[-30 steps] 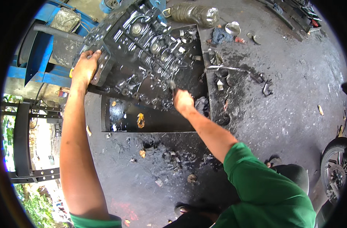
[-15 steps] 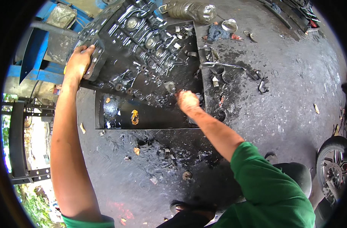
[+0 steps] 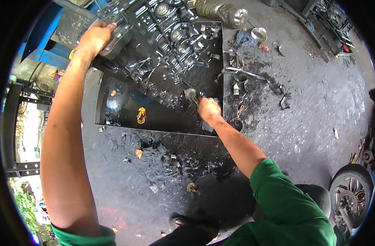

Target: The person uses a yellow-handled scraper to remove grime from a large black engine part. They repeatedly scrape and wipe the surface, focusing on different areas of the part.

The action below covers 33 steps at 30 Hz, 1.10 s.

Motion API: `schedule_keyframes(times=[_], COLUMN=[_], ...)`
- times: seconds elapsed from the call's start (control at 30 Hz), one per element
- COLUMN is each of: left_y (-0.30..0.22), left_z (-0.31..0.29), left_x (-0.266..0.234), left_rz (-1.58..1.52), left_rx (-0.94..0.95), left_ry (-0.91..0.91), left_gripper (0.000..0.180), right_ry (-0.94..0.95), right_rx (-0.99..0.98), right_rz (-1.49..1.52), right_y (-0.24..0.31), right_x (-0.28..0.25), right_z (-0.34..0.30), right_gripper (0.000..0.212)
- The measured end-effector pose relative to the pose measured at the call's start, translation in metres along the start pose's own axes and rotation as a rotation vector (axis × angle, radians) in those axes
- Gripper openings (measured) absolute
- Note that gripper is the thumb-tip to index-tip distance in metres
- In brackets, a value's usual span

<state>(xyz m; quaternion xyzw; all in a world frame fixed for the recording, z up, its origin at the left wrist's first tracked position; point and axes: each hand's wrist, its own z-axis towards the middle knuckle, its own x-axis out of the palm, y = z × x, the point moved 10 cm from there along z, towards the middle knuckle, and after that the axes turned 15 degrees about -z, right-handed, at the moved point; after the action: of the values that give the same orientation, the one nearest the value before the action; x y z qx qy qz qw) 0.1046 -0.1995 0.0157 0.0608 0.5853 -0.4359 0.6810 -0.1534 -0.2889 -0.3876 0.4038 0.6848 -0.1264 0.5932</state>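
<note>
The left hand curls its fingers over the left end of a dark, oily engine block, which sits askew over a black tray. The right hand grips what looks like a brush — its grey head at the block's near right part. A yellow leaf lies in the tray, near left; a plastic bottle lies far — a wheel stands near right.

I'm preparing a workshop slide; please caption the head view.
Left hand on a dark engine part, right hand holding a brush-like tool, over a black tray.
</note>
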Motion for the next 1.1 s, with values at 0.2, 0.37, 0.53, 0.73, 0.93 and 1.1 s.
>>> schedule_keyframes(times=[0.2, 0.37, 0.53, 0.73, 0.93, 1.1], left_y=[0.008, 0.007, 0.009, 0.010, 0.020, 0.019], left_z=[0.001, 0.002, -0.001, -0.008, 0.003, 0.002], left_x=[0.001, 0.005, 0.001, 0.000, 0.006, -0.001], left_rz=[0.015, -0.044, -0.050, -0.059, -0.126, 0.017], left_rx=[-0.039, -0.019, -0.073, -0.109, -0.147, -0.126], left_ry=[0.049, 0.072, 0.034, 0.051, 0.092, 0.030], left_gripper=[0.055, 0.059, 0.060, 0.066, 0.067, 0.067], right_ry=[0.032, -0.058, 0.066, 0.145, 0.090, 0.191], right_rx=[-0.009, -0.240, -0.210, -0.249, -0.126, -0.245], right_rz=[-0.091, -0.230, -0.246, -0.303, -0.006, 0.101], right_y=[-0.032, 0.000, 0.002, 0.033, 0.024, 0.073], right_x=[-0.006, -0.036, -0.052, -0.050, 0.000, 0.058], right_z=[-0.011, -0.002, -0.001, 0.018, 0.041, -0.013], right_gripper=[0.030, 0.027, 0.024, 0.027, 0.034, 0.033])
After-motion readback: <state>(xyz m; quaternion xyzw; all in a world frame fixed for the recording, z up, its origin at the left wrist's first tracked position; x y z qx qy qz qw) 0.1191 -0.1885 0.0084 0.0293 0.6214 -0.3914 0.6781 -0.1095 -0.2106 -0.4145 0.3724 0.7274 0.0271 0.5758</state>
